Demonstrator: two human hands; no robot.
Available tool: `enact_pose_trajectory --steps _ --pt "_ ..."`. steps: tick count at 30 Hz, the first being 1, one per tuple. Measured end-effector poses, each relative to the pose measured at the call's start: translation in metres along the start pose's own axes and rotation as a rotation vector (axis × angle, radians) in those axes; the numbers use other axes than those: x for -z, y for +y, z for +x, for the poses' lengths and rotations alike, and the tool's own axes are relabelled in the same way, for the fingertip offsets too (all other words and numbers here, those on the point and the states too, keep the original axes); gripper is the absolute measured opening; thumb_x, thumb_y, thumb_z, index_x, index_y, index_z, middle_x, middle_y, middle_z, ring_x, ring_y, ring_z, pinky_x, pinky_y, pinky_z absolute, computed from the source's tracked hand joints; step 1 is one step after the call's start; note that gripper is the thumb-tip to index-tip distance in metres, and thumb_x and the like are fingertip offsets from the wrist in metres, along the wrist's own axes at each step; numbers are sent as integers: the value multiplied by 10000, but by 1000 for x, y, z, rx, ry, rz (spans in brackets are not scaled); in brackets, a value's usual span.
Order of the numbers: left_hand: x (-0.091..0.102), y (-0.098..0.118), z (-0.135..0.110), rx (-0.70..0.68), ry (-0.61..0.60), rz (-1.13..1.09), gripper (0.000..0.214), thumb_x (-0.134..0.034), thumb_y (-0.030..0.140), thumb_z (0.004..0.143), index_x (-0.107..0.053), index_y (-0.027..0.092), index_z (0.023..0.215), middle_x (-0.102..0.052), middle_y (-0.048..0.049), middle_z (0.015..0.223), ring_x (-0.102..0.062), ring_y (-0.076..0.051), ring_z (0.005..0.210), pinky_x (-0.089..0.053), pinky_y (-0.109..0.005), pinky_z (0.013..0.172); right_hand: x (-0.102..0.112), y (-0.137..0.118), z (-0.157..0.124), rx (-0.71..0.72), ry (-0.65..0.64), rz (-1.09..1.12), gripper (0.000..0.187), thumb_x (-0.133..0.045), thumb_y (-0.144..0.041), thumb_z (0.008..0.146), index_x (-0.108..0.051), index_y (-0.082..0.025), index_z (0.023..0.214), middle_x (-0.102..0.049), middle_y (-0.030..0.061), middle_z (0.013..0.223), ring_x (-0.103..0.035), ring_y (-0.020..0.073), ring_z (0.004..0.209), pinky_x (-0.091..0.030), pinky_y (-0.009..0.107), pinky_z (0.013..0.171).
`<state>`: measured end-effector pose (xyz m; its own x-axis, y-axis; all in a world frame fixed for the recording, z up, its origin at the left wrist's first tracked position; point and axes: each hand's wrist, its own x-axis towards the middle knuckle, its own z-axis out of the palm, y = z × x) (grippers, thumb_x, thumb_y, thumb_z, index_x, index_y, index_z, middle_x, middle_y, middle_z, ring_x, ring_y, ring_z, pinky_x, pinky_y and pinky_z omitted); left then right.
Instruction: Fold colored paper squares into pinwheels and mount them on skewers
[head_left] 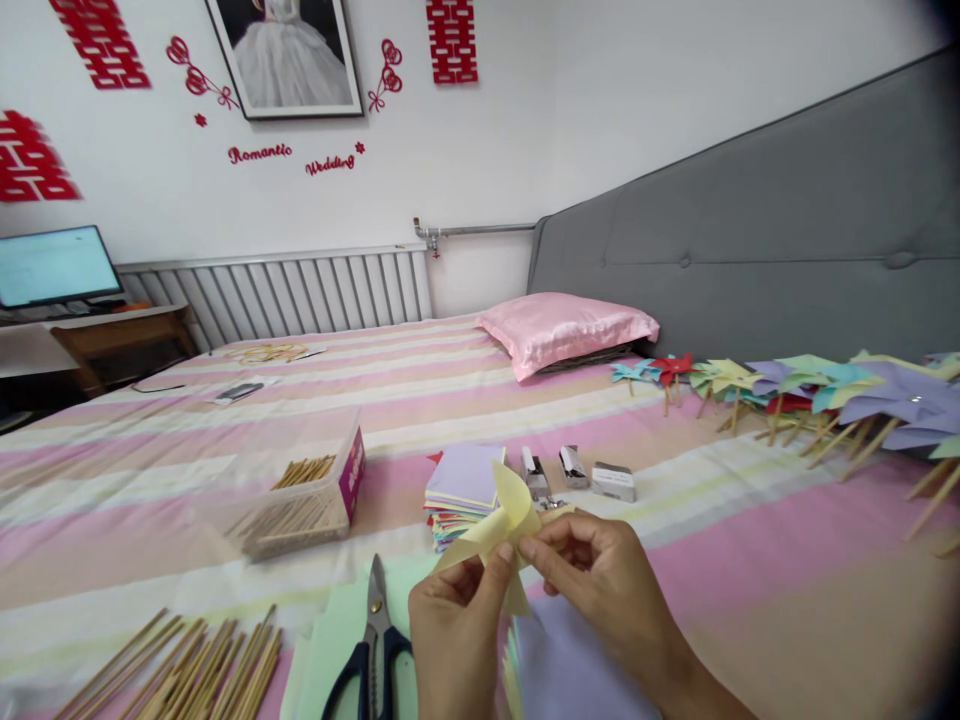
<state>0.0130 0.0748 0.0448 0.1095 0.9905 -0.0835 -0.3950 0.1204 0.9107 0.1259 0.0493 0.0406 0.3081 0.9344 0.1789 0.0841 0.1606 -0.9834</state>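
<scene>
Yellow paper pinwheel (516, 505) pinched between my two hands, under the words "Romantic" and "Wedding".
My left hand (459, 625) has its thumb pressed on the folded centre, fingers curled beneath; my right hand (611, 585) grips the paper just beside it, thumb against bent fingers. The pinwheel is above the bed (750, 580), in front of a stack of coloured paper (461, 490). On the wall, red script letters (260, 154) spell those words below a framed picture (289, 60). I can't make out the magenta label (352, 475) on the clear box (300, 510), the print on the small grey-and-white box (613, 482), or the monitor's (56, 266) text.
</scene>
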Motion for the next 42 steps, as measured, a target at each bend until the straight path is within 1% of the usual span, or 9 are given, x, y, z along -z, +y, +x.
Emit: enact_pose_trajectory --steps 5,9,13,17,23,28,31,35,42 --pt "1 -2 0 5 -19 48 123 -773 265 563 -722 155 581 -654 4 519 -550 -118 541 -444 -182 538 3 -2 3 -15 -24 18 248 -668 -373 706 -652 -134 642 -601 14 623 -522 103 486 -456 211 465" --pt "0 -4 1 -40 1 75 160 -751 298 591 -710 148 550 -643 -1 514 -526 -113 520 -413 -181 498 6 -2 5 -44 -44 20 254 -688 -381 682 -653 -132 645 -595 9 622 -511 99 487 -454 212 468" --pt "-1 -3 0 -39 6 74 126 -769 260 558 -727 141 562 -673 -19 526 -552 -132 520 -436 -200 518 8 0 6 -60 -51 38 263 -701 -386 664 -650 -130 632 -581 0 599 -504 97 479 -443 212 466" --pt "-3 1 -2 3 -18 0 120 -779 221 543 -757 153 640 -703 -26 550 -587 -142 524 -453 -201 524 9 0 8 -84 -65 97 230 -744 -344 617 -646 -136 602 -571 -18 572 -496 86 459 -423 201 460" --pt "0 3 -2 78 -78 -40 143 -744 193 603 -754 136 734 -700 -27 576 -597 -138 556 -462 -205 565 9 -3 8 -117 -77 114 253 -715 -381 639 -667 -136 601 -533 -37 478 -463 73 419 -400 190 442" --pt "2 3 -1 76 -63 -21 117 -724 187 632 -748 115 720 -694 -36 574 -562 -119 513 -444 -199 521 10 -5 9 -107 -125 166 194 -747 -319 603 -683 -139 570 -596 -10 591 -464 68 458 -407 182 445" --pt "1 3 -2 86 -77 -13 115 -717 189 640 -749 117 722 -698 -41 577 -589 -141 549 -457 -215 551 11 -3 10 -98 -158 169 175 -759 -297 589 -694 -138 552 -575 -11 601 -471 73 483 -408 178 444" --pt "2 2 -3 83 -108 -5 109 -720 183 636 -752 120 719 -706 -45 591 -605 -154 582 -454 -222 576 11 -2 10 -89 -113 122 180 -764 -292 582 -690 -134 537 -548 -18 581 -474 80 489 -396 184 443" --pt "-1 3 -1 76 -140 -15 134 -744 199 608 -755 129 721 -715 -51 613 -626 -184 656 -461 -239 621 11 -1 8 -89 -80 98 231 -728 -346 623 -669 -129 567 -585 -3 586 -498 93 486 -412 205 464"
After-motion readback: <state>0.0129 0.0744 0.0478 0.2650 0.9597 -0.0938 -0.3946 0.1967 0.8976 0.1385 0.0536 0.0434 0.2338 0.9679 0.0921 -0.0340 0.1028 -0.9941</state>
